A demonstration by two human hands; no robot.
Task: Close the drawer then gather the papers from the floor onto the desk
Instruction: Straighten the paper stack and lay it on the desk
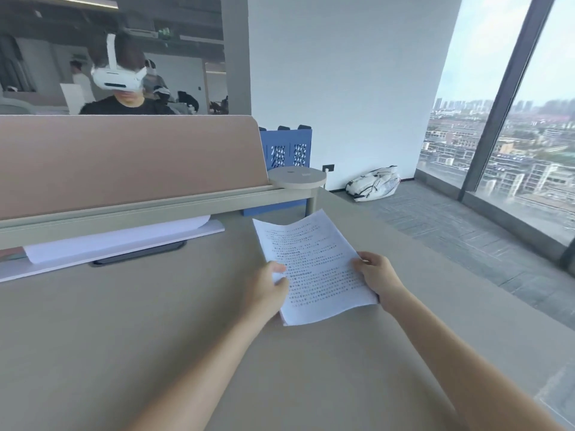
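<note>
A thin stack of printed white papers (314, 259) is held over the beige desk (130, 331), its far end curling up slightly. My left hand (267, 290) grips the stack's left edge with the thumb on top. The right edge is pinched by my right hand (378, 276). Both arms reach forward across the desk. No drawer is in view.
A tan divider panel (124, 160) runs along the desk's far side, with a white sheet (118, 239) and a dark flat device (140, 253) beneath it. A person wearing a white headset (119, 77) sits beyond. A round side table (297, 177), a white bag (373, 183) and windows stand right.
</note>
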